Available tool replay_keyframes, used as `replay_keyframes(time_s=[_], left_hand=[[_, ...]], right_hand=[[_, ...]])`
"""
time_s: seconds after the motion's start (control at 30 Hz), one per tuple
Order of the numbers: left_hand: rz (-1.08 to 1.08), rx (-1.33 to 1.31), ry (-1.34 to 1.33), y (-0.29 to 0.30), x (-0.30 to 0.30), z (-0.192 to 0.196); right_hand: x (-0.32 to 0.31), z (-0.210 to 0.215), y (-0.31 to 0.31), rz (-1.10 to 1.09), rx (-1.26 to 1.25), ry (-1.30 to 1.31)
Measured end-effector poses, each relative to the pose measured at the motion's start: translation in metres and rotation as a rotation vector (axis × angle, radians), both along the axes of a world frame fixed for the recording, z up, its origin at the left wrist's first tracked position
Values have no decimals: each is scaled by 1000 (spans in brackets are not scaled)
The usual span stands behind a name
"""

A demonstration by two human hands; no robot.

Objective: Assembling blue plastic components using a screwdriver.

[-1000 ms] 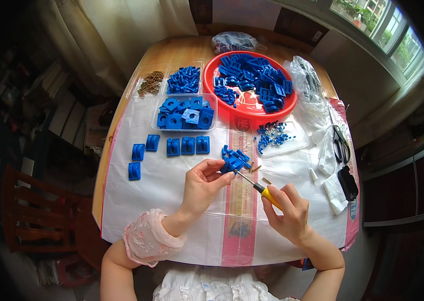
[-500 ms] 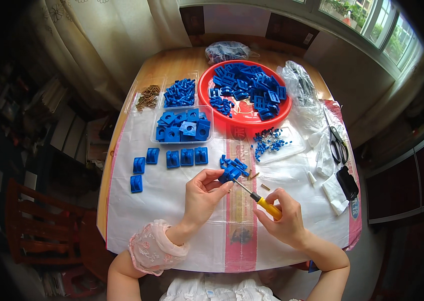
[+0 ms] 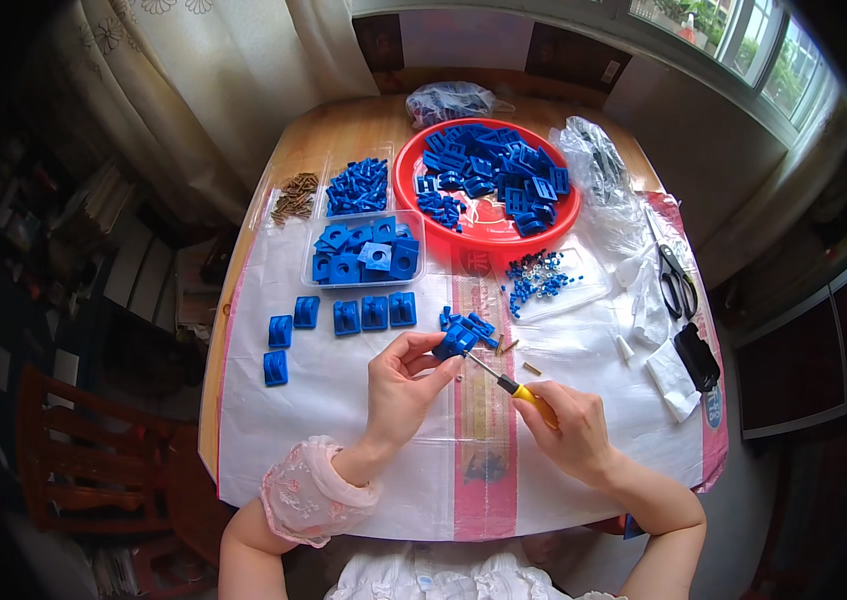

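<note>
Between the thumb and fingers of my left hand (image 3: 404, 385) is a blue plastic part (image 3: 455, 343). My right hand (image 3: 569, 428) is wrapped round the yellow handle of a screwdriver (image 3: 509, 384), whose metal shaft points up and left with its tip at the blue part. Whether the tip sits in a screw is too small to tell. Just beyond the held part lie several small blue pieces (image 3: 480, 325). A few brass-coloured pins (image 3: 532, 369) rest nearby. To the left, several assembled blue parts with raised curved tops (image 3: 374, 313) stand in a loose group.
A red basin (image 3: 488, 242) of blue parts stands at the back. Clear boxes hold blue square plates (image 3: 345, 268), small blue pieces (image 3: 358, 187) and brass-coloured screws (image 3: 295, 198). Tiny blue and white bits (image 3: 533, 280) lie right of centre; scissors (image 3: 678, 285) and a black object (image 3: 696, 358) lie far right.
My right hand has closed further round the screwdriver handle, its fingers now covering more of it. The blue part has turned slightly in my left hand. The view has shifted a little.
</note>
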State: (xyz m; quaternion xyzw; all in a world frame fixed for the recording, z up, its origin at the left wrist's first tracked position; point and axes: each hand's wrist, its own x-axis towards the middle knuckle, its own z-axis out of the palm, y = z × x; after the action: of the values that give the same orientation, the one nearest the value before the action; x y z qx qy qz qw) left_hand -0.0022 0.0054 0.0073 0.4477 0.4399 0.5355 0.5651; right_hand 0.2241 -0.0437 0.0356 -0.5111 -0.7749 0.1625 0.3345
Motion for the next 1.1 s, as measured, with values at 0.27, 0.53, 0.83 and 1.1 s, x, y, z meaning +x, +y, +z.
replay_keyframes(time_s=[0.27, 0.53, 0.83, 1.1], left_hand=[[19, 47, 48, 1, -1, 3], [28, 76, 54, 4, -3, -2], [25, 70, 72, 6, -5, -1], [21, 71, 100, 6, -7, -2]], right_hand=[[-2, 7, -2, 12, -266, 174], [0, -7, 0, 39, -94, 197], [3, -4, 3, 61, -161, 67], [-4, 5, -4, 18, -314, 160]])
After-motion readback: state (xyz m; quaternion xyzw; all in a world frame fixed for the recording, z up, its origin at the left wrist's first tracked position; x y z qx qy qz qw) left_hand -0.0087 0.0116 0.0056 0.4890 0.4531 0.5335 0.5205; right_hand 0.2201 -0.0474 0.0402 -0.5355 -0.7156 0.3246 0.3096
